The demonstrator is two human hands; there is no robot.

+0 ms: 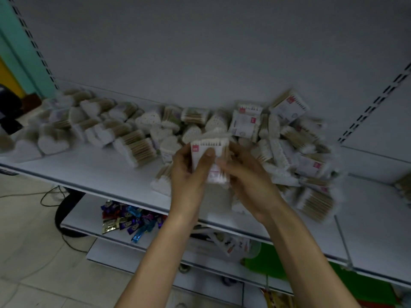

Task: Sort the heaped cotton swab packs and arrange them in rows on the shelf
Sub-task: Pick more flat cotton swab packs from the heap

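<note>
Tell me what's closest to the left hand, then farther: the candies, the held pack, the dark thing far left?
1. held pack, gripped by the left hand.
2. candies, on the lower shelf, below left.
3. dark thing, far left edge.

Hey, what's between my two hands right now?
In the head view, a cotton swab pack with a red label sits between them, held by the left hand and the right hand.

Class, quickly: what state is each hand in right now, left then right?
Left hand: grips the pink-labelled cotton swab pack, thumb on its front.
Right hand: fingers curled round the same pack's right side.
</note>
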